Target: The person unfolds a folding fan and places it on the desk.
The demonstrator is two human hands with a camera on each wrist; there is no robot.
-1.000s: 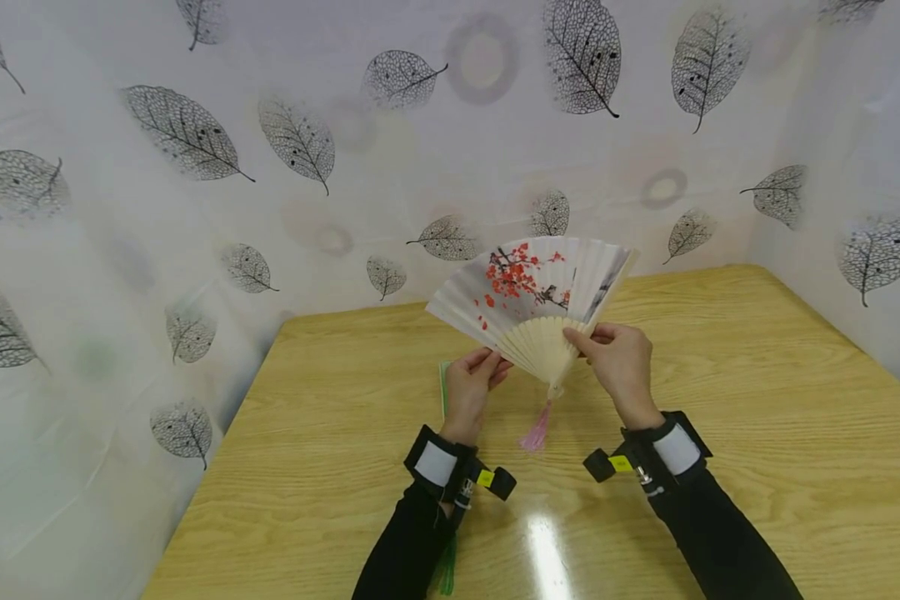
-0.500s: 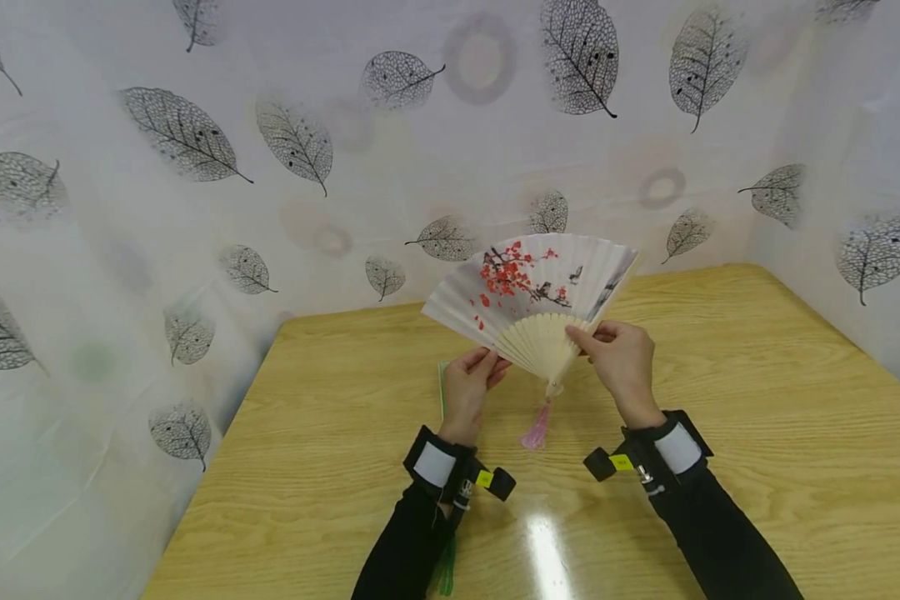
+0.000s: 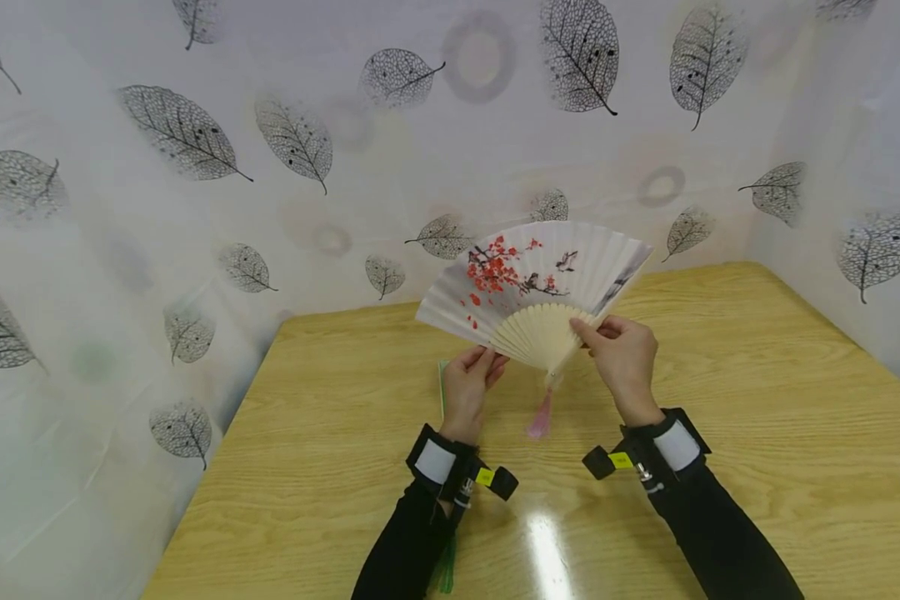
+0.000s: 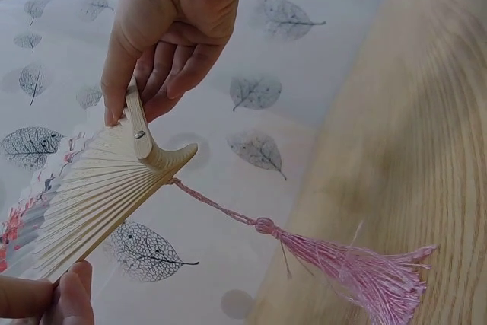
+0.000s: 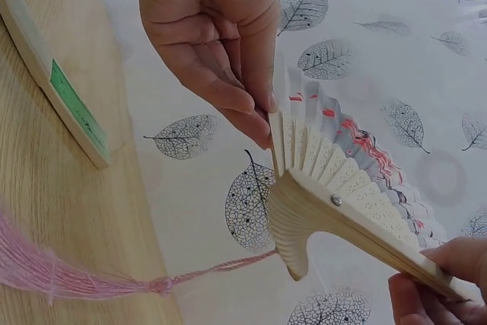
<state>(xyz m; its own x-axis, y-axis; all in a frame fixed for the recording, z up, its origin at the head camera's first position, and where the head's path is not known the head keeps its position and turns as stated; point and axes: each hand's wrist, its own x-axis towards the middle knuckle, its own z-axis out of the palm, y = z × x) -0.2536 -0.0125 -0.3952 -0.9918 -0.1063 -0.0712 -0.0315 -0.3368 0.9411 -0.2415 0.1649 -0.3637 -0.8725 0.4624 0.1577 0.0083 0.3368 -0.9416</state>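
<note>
A spread folding fan [image 3: 536,331] is held up above the table, its pale leaf printed with red blossoms and birds. My left hand [image 3: 467,392] pinches the fan's left edge, and my right hand [image 3: 625,362] grips the right outer stick, thumb on the pale ribs. The pivot [image 5: 336,199] points down toward me. From it hangs a pink tassel [image 4: 358,268]. In the left wrist view, the left fingertips [image 4: 74,294] show at the lower left; the right wrist view shows the right fingers [image 5: 426,302] at the lower right.
Under my left arm lies a long pale wooden item with a green panel [image 5: 76,108], mostly hidden in the head view. A green tassel [image 3: 447,568] shows beside the left sleeve. A leaf-patterned sheet [image 3: 390,167] hangs behind the wood-grain table [image 3: 307,450].
The fan has spread wider and risen slightly, its right edge moving right and up along with my right hand. The pink tassel has swung a little right. My left hand has barely moved.
</note>
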